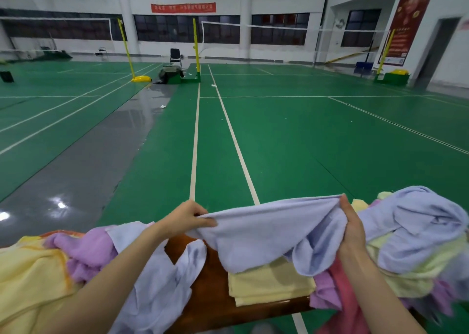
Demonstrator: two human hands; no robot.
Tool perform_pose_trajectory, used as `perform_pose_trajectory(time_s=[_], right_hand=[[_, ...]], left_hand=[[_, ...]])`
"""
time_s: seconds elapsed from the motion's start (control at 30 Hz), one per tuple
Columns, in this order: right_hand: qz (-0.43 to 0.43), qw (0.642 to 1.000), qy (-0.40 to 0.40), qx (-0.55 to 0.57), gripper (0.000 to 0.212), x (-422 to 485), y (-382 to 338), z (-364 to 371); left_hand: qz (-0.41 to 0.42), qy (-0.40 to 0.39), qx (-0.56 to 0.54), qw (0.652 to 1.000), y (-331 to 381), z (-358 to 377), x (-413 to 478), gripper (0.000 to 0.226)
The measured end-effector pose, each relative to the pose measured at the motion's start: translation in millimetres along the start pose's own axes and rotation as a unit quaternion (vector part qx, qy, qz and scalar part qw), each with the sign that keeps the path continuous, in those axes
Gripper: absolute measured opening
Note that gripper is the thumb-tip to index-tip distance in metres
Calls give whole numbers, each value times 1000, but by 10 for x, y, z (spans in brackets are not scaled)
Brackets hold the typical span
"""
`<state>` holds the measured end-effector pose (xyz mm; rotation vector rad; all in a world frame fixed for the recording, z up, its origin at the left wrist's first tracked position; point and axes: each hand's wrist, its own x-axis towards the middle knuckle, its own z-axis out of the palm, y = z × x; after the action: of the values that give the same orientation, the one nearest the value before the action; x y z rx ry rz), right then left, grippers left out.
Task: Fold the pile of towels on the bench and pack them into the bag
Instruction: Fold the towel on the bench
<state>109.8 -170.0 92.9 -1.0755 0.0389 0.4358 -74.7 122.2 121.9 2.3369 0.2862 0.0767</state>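
One pale lilac towel (261, 229) is stretched between two hands held apart: the left hand (186, 219) pinches its top edge at one end, and the right hand (351, 228) grips the bunched other end. The towel sags over the middle of the bench (203, 290), its lower part draped on one stack of folded yellow towels (269, 283) near the front edge. At the right end lies a loose heap (418, 232) of lilac, pale green, purple and pink towels, too tangled to count. At the left end lie a purple towel (88, 250), a pale one (162, 283) and yellow cloth (30, 270).
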Motion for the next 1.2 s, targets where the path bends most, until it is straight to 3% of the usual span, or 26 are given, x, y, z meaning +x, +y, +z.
perform_pose_trajectory(time_s=[0.03,0.07,0.17,0.27,0.37,0.47,0.57,0.7,0.77,0.87,1.03,1.2], right_hand=[[3,1000,15,25,80,2,-15,7],[-4,1000,15,6,76,-1,-33,-15],[-55,991,13,-123,23,-53,-12,65],[-109,963,-19,-247,18,-94,117,140],[-49,966,-21,-252,11,-81,125,219],[27,961,-54,-269,22,-47,63,383],[90,975,-106,-176,17,-115,51,597],[59,962,-204,-169,27,-355,129,952],[23,945,-239,-221,32,-435,237,1069],[-11,923,-274,-271,41,-457,462,1127],[4,936,-278,-218,30,-540,635,1115],[27,948,-281,-147,36,-574,660,1080]], left_hand=[[-1,-16,-38,999,-30,-40,-59,52],[-1,-20,-67,998,-52,-73,-113,49],[-6,21,-121,992,-100,-135,-221,36],[-11,103,-176,979,-61,-172,-273,18],[-2,141,-198,970,-28,-228,-300,6],[20,84,-181,980,17,-251,-327,12],[45,-2,-156,987,196,-208,-348,21],[67,-111,-100,987,405,-46,-305,38],[88,-132,-89,983,463,49,-280,37],[111,-116,-92,983,489,124,-268,33],[115,-33,-153,981,378,206,-266,31],[94,41,-225,969,324,279,-263,27]])
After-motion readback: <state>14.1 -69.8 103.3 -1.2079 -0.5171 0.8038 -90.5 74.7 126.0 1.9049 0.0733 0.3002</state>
